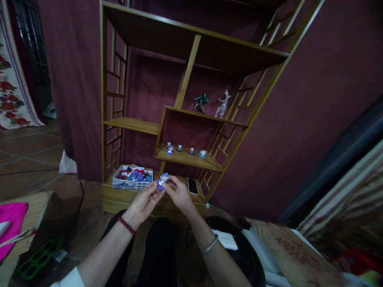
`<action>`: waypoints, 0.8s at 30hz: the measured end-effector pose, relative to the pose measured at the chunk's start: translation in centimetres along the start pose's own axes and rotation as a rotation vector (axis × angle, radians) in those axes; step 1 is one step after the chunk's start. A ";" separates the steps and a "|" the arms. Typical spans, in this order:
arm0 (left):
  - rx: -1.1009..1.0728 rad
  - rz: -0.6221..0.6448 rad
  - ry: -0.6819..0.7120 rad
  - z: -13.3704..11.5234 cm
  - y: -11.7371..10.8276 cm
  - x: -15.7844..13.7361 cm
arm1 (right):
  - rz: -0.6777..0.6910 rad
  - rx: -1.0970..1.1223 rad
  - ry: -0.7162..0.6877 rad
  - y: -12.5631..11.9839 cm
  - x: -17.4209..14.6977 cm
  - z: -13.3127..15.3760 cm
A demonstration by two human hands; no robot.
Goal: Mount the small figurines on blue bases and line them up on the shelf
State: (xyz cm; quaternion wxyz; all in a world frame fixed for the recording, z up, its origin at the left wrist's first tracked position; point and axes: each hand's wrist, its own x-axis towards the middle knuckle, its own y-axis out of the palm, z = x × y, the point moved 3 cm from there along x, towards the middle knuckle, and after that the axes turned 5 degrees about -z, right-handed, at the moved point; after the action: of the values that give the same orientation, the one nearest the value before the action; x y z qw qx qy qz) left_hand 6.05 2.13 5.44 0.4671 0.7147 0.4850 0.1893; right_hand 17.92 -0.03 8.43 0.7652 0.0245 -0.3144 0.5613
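Observation:
Between my two hands is a small purple and white figurine, held in front of the shelf unit. My left hand has its fingers closed on the figurine's lower left side. On the other side, the fingers of my right hand grip it near the head and edge. A cardboard box full of figurines in red, purple and blue stands on the bottom shelf, left of my hands. Above, several small figurines are set out on a shelf, among them a purple one.
A phone lies on the bottom shelf to the right. On a higher shelf stand a green figure and a clear deer ornament. A black round stool is at my lower right, a bamboo mat at far left.

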 end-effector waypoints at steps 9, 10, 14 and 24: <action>0.063 0.016 -0.010 0.9 1.8 1.1 | 0.037 0.037 0.028 -1.5 0.1 -0.4; 0.073 0.022 -0.014 1.0 1.9 1.4 | 0.033 0.034 0.024 -1.7 0.3 -0.6; 0.105 0.021 -0.028 1.3 2.5 2.6 | 0.005 0.011 0.022 -2.4 1.1 -1.4; 0.149 -0.003 -0.046 1.9 4.5 6.2 | -0.051 -0.005 0.078 -4.4 4.0 -3.9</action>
State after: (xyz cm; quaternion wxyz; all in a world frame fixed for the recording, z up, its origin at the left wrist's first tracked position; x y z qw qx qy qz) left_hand 12.59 6.21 7.22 0.4240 0.7509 0.4878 0.1358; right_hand 24.22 3.18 8.74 0.7911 0.0088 -0.2850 0.5412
